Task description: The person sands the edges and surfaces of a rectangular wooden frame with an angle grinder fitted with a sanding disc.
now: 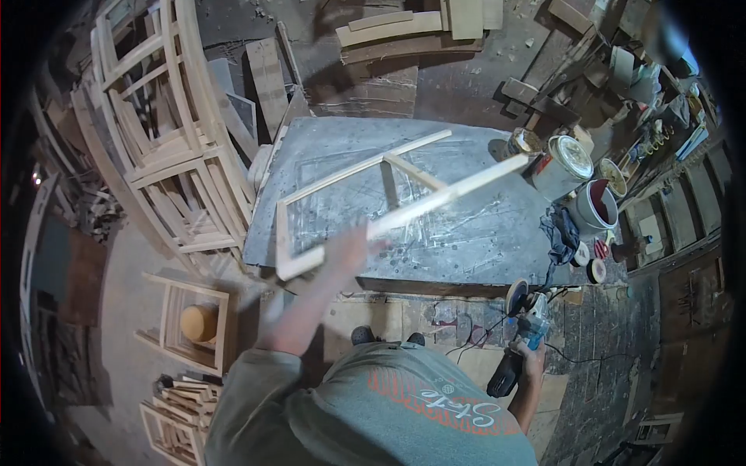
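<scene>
Printed shirt occupies the foreground. Right hand: grip closed around the angle grinder, held just off the near edge of the bench. Left hand: blurred at the near rail of the wooden frame; grip state cannot be determined. Wooden frame lies across the bench.

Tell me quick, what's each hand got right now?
Left hand: at the wooden frame's near rail, motion-blurred; grip can't be told.
Right hand: closed, holding the angle grinder.
</scene>
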The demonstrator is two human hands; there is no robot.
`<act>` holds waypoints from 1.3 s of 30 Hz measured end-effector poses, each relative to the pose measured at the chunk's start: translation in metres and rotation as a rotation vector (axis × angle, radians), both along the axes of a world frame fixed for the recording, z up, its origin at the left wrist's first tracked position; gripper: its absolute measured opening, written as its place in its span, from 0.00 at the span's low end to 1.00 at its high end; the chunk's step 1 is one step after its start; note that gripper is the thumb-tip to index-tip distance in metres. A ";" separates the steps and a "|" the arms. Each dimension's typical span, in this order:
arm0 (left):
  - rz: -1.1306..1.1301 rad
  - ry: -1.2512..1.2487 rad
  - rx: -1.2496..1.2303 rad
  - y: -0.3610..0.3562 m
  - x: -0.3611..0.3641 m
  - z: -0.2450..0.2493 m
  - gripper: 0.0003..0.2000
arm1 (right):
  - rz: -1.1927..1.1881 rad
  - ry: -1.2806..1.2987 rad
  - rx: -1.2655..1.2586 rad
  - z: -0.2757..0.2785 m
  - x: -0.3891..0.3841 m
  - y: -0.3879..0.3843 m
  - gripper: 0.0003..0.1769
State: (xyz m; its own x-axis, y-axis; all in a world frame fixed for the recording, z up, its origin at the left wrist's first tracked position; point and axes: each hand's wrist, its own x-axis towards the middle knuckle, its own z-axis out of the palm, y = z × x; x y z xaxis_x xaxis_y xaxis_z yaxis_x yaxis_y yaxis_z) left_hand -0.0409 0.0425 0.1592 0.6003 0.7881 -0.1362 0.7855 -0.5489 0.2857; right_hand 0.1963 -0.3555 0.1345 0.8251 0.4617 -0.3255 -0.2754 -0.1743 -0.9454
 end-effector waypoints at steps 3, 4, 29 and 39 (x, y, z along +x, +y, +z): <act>0.054 -0.195 0.199 0.020 -0.032 0.069 0.36 | 0.042 -0.032 -0.014 -0.023 0.015 0.001 0.27; 0.099 -0.093 0.025 0.023 -0.037 0.108 0.35 | 0.054 -0.062 -0.038 -0.031 0.021 0.004 0.28; -0.432 -0.270 0.707 0.004 -0.089 0.113 0.19 | 0.555 -0.652 -0.638 -0.064 0.056 0.210 0.35; -0.043 -0.015 0.282 0.011 -0.074 0.128 0.29 | 0.607 -0.723 -0.787 -0.088 0.085 0.217 0.42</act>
State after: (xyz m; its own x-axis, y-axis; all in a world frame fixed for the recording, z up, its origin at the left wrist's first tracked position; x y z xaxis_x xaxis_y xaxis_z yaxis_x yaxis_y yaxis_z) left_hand -0.1147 0.0538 0.2877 0.6342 0.7674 0.0939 0.7567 -0.6411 0.1281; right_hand 0.2816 -0.1389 0.0469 0.6514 0.7179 -0.2456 0.5930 -0.6836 -0.4256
